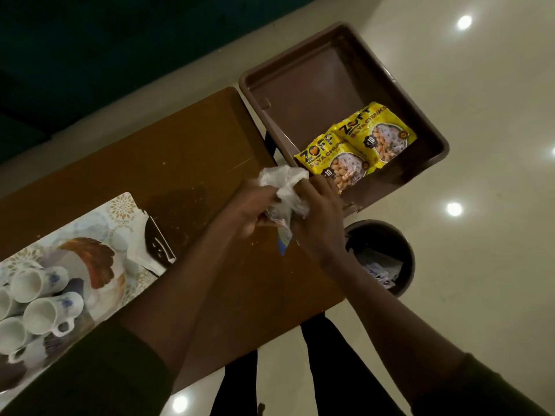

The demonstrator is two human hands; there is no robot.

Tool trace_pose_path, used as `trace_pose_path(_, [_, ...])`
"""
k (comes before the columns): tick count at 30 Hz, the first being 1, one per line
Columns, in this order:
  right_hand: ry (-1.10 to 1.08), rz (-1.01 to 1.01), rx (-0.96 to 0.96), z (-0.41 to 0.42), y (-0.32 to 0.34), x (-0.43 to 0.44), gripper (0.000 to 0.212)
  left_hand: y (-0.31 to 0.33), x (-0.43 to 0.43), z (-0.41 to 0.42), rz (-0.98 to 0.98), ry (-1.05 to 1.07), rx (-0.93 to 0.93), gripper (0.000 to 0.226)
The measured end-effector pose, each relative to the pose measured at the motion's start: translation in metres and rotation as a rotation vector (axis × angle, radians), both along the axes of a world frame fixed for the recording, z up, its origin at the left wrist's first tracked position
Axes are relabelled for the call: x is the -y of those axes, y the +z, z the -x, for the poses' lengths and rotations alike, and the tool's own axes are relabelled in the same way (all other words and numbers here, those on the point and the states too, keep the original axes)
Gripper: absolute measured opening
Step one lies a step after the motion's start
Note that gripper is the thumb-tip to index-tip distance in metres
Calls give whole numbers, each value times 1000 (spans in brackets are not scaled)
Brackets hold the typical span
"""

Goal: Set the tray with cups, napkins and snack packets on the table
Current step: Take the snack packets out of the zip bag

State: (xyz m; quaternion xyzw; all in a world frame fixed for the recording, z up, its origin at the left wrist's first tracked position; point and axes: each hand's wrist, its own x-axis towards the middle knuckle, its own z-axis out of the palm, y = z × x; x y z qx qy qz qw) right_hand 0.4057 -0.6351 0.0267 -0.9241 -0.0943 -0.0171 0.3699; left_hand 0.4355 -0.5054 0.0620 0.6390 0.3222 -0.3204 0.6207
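cups on flat tray, worktop left; snack packets in deep tray off its right end; bin on floor beside.

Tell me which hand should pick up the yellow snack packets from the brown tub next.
Probably right. The right hand lies just beside the yellow snack packets in the brown tub; the left hand is farther off. Both grip the crumpled plastic wrapper, so it must let go first.

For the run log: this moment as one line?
left hand, right hand: gripping plastic bag; brown tray: two soya chunks packets; patterned tray: white cups
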Motion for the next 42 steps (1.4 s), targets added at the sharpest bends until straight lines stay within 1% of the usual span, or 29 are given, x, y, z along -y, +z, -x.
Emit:
trace_pose_path(2, [-45,-145,-62,3,0,4,23,0,7,1,58,-41,-33,14])
trace_pose_path(4, [-85,-321,-113,5,4,10,19,0,11,0,124,-54,-66,17])
trace_pose_path(5, [-96,-377,-138,6,5,12,21,-1,13,-1,164,-54,-89,18])
trace_pose_path(6, [-101,-399,-175,7,8,14,28,-1,14,-2,198,-54,-121,17])
trace_pose_path(8, [-80,-357,-252,10,10,18,52,0,16,-4,216,-85,-179,19])
trace_pose_path(9, [-68,-302,-267,11,8,20,62,-1,17,-5,189,-152,-177,23])
trace_pose_path(10, [-62,-237,-257,13,6,24,67,-3,17,-6,158,-243,-155,29])
trace_pose_path(11, [-71,-177,-222,15,4,28,67,-5,19,-7,153,-319,-127,32])
trace_pose_path(13, [-139,-136,-131,19,0,41,58,-6,23,-9,221,-391,-86,28])
trace_pose_path(15, [-258,-200,-89,27,-3,58,51,-3,36,-12,347,-447,-78,21])
trace_pose_path(16, [-328,-236,-84,31,-5,68,49,-1,45,-13,398,-506,-76,21])
trace_pose_path(18, [-472,-252,-93,40,-10,89,44,3,68,-10,446,-637,-54,26])
trace_pose_path(20, [-610,-204,-94,49,-16,113,42,1,95,-5,440,-726,-39,39])
trace_pose_path(22, [-738,-143,-97,57,-24,138,43,-1,117,-2,396,-725,-32,54])
trace_pose_path(23, [-791,-103,-125,61,-29,150,44,-3,125,-2,371,-724,-24,55])
trace_pose_path(25, [-855,-1,-239,67,-43,171,50,-7,132,-3,342,-713,-13,47])
trace_pose_path(28, [-824,71,-376,74,-66,188,67,-11,132,-3,270,-638,5,34])
trace_pose_path(30, [-748,106,-436,74,-80,194,83,-14,130,-1,205,-585,20,33])
trace_pose_path(32, [-699,112,-531,74,-94,198,91,-16,125,1,166,-538,21,34])
trace_pose_path(33, [-701,93,-585,73,-100,199,88,-16,123,2,156,-522,17,34])
trace_pose_path(36, [-728,11,-679,67,-105,198,63,-18,118,3,139,-489,14,31])
trace_pose_path(38, [-714,-14,-649,61,-101,195,50,-18,116,3,135,-449,19,28])
trace_pose_path(42, [-662,-19,-517,49,-90,192,32,-20,111,4,115,-391,12,30])
